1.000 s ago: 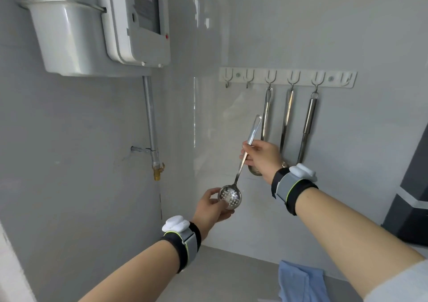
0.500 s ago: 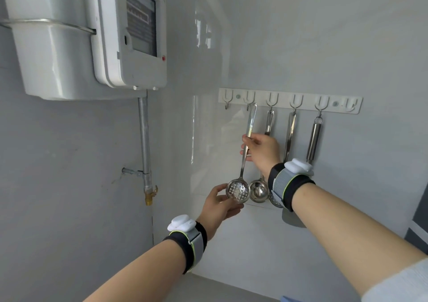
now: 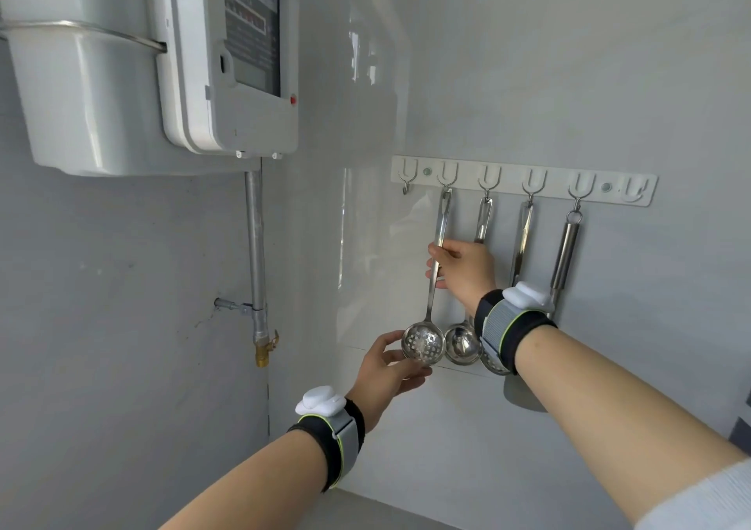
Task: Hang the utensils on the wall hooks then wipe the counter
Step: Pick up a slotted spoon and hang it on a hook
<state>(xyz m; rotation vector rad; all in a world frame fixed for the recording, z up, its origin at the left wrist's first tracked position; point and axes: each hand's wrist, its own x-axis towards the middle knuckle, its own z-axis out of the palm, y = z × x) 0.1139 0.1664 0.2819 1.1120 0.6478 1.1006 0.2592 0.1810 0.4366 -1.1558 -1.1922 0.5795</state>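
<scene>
A white hook rail (image 3: 621, 188) runs along the wall. A steel slotted spoon (image 3: 422, 342) hangs upright with its handle tip at the second hook from the left. My right hand (image 3: 463, 271) pinches the middle of its handle. My left hand (image 3: 386, 371) cups the perforated bowl from below and the left. Right of it hang a ladle (image 3: 461, 344), a flat-handled utensil (image 3: 522, 237) and a round-handled utensil (image 3: 565, 257); my right wrist hides their lower ends. The leftmost and rightmost hooks are bare.
A white wall-mounted meter box (image 3: 231, 62) with a rounded white casing (image 3: 77, 98) sits at the upper left. A metal pipe (image 3: 255, 253) with a brass valve (image 3: 264, 352) runs down from it. A strip of grey counter (image 3: 365, 509) shows at the bottom.
My hands have lifted the slotted spoon from a tilt in front of the wall to upright, its handle tip now at the second hook. My view has tilted upward; the blue cloth is out of view.
</scene>
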